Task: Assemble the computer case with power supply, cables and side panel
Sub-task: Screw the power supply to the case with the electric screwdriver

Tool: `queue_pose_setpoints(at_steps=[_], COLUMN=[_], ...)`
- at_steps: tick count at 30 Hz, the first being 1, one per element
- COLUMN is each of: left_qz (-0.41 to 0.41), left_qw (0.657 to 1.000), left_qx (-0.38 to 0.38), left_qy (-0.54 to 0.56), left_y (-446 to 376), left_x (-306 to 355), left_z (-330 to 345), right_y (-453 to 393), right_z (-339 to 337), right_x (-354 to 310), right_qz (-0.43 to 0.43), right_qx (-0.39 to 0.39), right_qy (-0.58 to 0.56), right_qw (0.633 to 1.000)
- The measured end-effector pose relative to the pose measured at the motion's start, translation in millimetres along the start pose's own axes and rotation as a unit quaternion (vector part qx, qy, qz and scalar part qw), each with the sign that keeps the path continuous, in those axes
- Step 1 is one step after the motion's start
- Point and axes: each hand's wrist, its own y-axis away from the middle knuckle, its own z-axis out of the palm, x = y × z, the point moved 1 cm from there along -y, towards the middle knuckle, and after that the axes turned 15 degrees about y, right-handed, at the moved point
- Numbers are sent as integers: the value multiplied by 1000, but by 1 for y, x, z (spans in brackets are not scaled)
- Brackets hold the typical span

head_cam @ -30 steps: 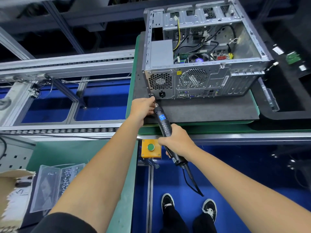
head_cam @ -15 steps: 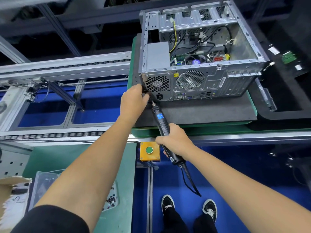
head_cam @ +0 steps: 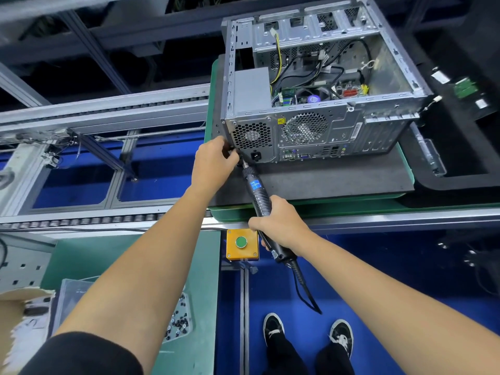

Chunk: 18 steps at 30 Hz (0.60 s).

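Lying on its side on a dark grey foam mat (head_cam: pixel 324 182), open side up, rear panel facing the viewer: the silver sheet-metal computer case (head_cam: pixel 311 131), sitting at about one o'clock in the view. Resting inside at the case's near left corner, the plain grey box-shaped power supply (head_cam: pixel 251 90), with its honeycomb fan grille and black socket showing through the rear panel. Trailing across the motherboard at the case's three o'clock side, black and yellow cables (head_cam: pixel 303 69). Reaching to the lower left rear corner of the case, the left hand (head_cam: pixel 213 163), fingers curled with the fingertips pinched at the driver's bit; whether a screw is being held there cannot be told. Wrapping fully around the handle of a black ribbed electric screwdriver with a blue label (head_cam: pixel 258 193), the right hand (head_cam: pixel 281 226), grip closed tight on the tool, tip angled up toward eleven o'clock and meeting the case corner beside the left fingertips. Hanging down toward six o'clock from the tool's tail, a black cord. Sitting under the mat, a green tray on a roller conveyor (head_cam: pixel 108 220). Mounted just below the conveyor rail between the forearms, a yellow box with a green push button (head_cam: pixel 241 243). Lying at seven o'clock on the green worktop (head_cam: pixel 200 266), a clear plastic bag of small dark screws (head_cam: pixel 178 323).
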Motion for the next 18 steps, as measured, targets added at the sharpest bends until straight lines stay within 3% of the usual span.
queue_pose_setpoints(at_steps=[18], left_qz=[-29], left_qw=[996], left_qx=[29], left_qy=[81], left_y=[9], left_x=[-4], left_z=[6], right_y=[-1], right_z=[4], right_x=[10], right_qz=[7], right_qx=[1], right_qy=[0], right_qw=[1000])
